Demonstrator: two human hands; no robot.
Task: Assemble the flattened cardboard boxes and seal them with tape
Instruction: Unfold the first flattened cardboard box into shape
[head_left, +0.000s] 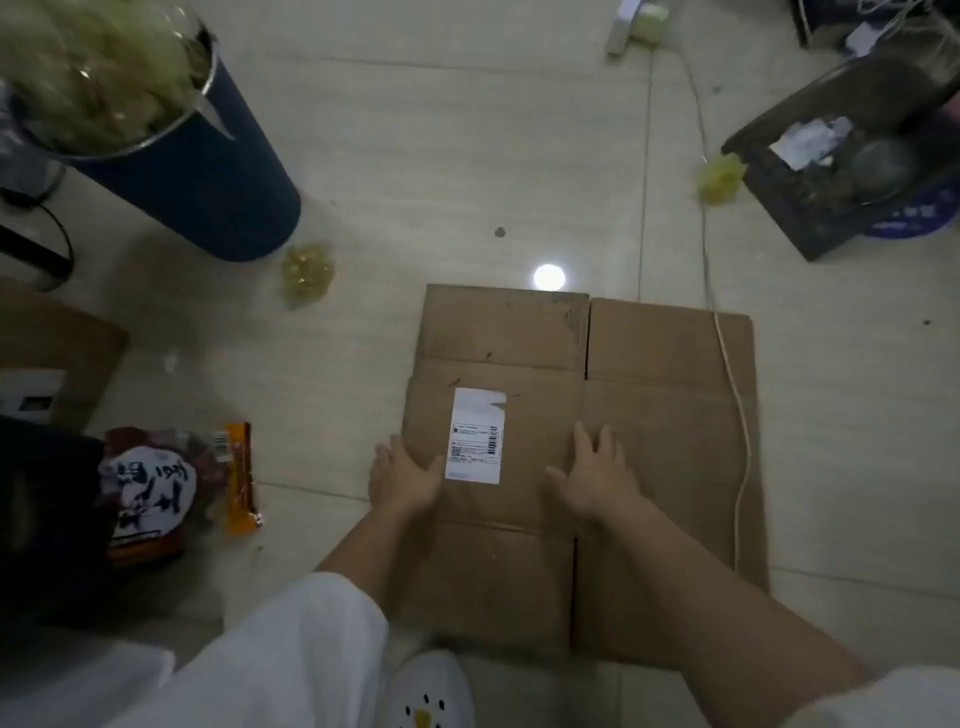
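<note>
Left hand (405, 475) flat, fingers straight, at left edge of flattened cardboard box (649, 441) on tile floor (441, 156); right hand (595, 475) spread flat mid-panel. White cord (737, 415) crosses right flap; bare floor beyond far edge.

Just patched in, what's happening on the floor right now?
A person crouches over a flattened cardboard box lying on the tiled floor. The left hand rests at its left edge beside the white shipping label, and the right hand lies flat on the middle. The box is not yet opened up.
</note>
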